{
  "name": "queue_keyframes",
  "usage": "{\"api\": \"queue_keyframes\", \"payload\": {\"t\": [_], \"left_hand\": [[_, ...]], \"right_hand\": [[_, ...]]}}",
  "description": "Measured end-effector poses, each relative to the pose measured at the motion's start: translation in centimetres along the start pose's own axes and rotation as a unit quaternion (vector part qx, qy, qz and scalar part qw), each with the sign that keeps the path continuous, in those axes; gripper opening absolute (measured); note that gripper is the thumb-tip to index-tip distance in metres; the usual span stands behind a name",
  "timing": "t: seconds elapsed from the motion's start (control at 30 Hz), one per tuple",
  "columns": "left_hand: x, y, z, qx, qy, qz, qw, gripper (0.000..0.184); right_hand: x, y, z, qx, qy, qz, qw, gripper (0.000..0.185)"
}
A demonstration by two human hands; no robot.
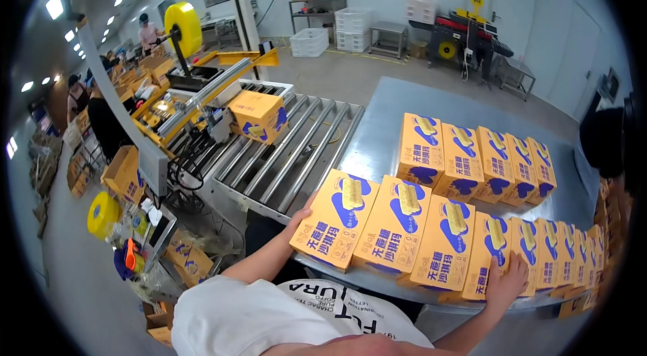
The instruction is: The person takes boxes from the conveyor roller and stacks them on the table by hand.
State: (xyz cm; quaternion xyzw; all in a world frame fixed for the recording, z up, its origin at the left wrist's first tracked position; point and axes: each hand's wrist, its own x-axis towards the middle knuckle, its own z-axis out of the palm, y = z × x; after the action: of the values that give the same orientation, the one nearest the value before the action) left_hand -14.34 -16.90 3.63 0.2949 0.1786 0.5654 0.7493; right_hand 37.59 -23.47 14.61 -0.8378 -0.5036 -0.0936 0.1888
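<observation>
A front row of several yellow-orange cartons (450,238) with blue print stands along the near edge of the metal table (418,96). My left hand (300,216) presses on the left side of the leftmost carton (335,221), its fingers extended and partly hidden by it. Farther right, my right hand (507,282) rests with fingers spread on the faces of the fourth carton (486,248) and its right-hand neighbour (525,241). Behind this row stands a shorter second row of similar cartons (460,157).
A roller conveyor (296,147) adjoins the table's left side, carrying one carton (258,116) by a taping machine (202,110). A person in a dark cap (602,140) is at the far right. White crates (353,29) and a dark machine (458,36) stand by the back wall.
</observation>
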Motion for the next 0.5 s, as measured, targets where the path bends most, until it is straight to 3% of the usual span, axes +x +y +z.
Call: {"api": "queue_keyframes", "payload": {"t": [0.5], "left_hand": [[3.4,0.3,-0.4,0.046,-0.019,0.05,0.997,0.084]], "right_hand": [[-0.3,-0.2,-0.9,0.028,-0.006,0.016,0.999,0.057]]}}
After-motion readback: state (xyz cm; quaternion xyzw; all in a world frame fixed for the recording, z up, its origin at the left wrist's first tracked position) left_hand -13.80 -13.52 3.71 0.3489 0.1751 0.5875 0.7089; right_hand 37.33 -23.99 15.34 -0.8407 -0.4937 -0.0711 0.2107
